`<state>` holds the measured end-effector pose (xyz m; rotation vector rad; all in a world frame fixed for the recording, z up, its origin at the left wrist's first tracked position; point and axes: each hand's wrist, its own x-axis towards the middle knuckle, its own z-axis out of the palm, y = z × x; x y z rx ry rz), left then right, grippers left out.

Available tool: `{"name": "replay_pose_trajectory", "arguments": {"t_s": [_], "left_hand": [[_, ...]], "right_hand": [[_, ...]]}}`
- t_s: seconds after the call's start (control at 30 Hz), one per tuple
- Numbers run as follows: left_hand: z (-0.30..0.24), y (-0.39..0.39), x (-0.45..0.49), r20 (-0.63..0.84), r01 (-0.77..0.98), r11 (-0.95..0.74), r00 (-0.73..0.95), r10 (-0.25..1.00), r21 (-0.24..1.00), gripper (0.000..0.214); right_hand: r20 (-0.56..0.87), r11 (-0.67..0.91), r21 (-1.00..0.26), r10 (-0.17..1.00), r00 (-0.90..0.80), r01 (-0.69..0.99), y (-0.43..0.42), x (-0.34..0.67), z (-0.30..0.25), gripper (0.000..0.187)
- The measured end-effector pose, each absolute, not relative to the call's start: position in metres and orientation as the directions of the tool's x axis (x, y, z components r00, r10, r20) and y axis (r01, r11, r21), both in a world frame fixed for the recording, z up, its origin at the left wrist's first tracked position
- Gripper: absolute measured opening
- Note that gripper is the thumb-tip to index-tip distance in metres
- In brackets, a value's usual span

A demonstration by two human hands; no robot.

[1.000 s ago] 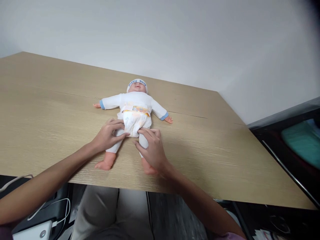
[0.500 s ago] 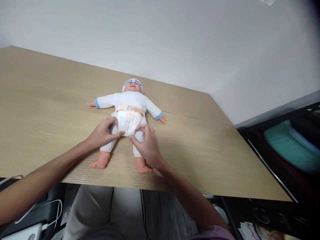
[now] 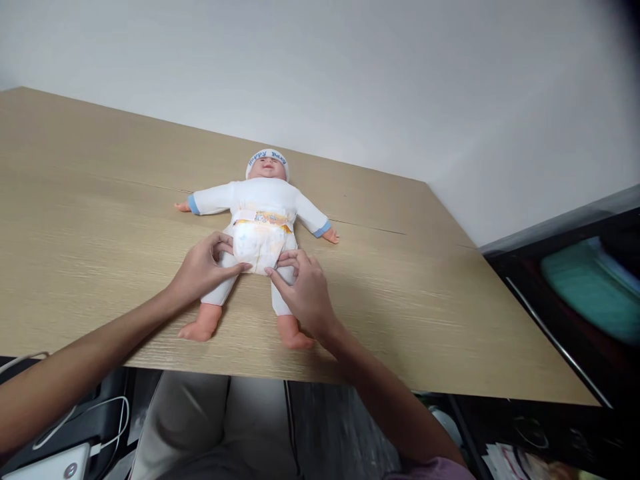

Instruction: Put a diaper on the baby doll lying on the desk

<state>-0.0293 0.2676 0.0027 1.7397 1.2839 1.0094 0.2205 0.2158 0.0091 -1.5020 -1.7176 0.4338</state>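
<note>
On the pale desk (image 3: 400, 300), has the doll (image 3: 265, 195) lying face-up with legs apart, likely for access to the diaper (image 3: 257, 243) around its hips. Sets left grip (image 3: 203, 267) and right grip (image 3: 307, 290), half-curled, at opposite lower edges, seemingly for even control; cannot tell whether pinching.

Papery diaper (image 3: 257, 248), matt cloth suit (image 3: 265, 195), woodgrain table (image 3: 425, 307), feet (image 3: 203, 323) probably plastic
</note>
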Motion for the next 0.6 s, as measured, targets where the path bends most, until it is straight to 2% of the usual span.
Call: {"name": "replay_pose_trajectory", "arguments": {"t_s": [0.2, 0.3, 0.47, 0.6], "left_hand": [[0.005, 0.271, -0.032, 0.175, 0.524, -0.329, 0.322, 0.93, 0.786, 0.043], [0.009, 0.274, -0.03, 0.154, 0.447, -0.329, 0.383, 0.911, 0.832, 0.044], [0.014, 0.273, -0.026, 0.072, 0.317, -0.189, 0.348, 0.935, 0.929, 0.05], [0.01, 0.272, -0.026, 0.081, 0.318, -0.186, 0.318, 0.945, 0.93, 0.05]], "right_hand": [[0.296, 0.23, -0.677, 0.955, -0.028, 0.699, 0.213, 0.222, 0.016, 0.018], [0.273, 0.225, -0.722, 0.962, -0.029, 0.654, 0.212, 0.222, 0.018, 0.017], [0.243, 0.205, -0.795, 0.97, -0.008, 0.57, 0.213, 0.224, 0.019, 0.02], [0.168, 0.145, -0.864, 0.986, 0.003, 0.483, 0.214, 0.227, 0.018, 0.026]]}}
